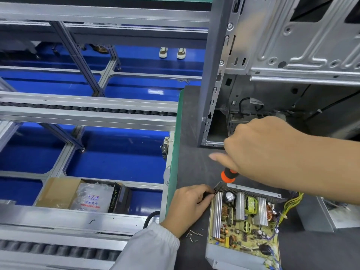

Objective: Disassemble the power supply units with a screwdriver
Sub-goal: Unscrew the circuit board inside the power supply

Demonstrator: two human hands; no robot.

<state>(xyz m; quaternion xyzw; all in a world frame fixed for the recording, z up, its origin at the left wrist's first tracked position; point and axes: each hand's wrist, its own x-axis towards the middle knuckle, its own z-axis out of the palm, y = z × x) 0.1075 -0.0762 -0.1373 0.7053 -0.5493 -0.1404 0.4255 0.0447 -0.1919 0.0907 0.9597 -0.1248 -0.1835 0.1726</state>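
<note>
An open power supply unit (243,227) lies on the dark mat, its circuit board with heat sinks and coils exposed. My right hand (261,149) grips the top of an orange and black screwdriver (228,175) that points down at the unit's far left corner. My left hand (190,205) pinches the screwdriver's shaft near its tip at that corner. Several loose screws (193,235) lie on the mat just left of the unit.
An empty computer case (282,61) stands behind the unit. A grey metal cover (331,215) lies at the right. The mat's green edge (173,168) borders a conveyor frame at left, with a cardboard box (81,195) below. A person's shoes (172,52) stand across the line.
</note>
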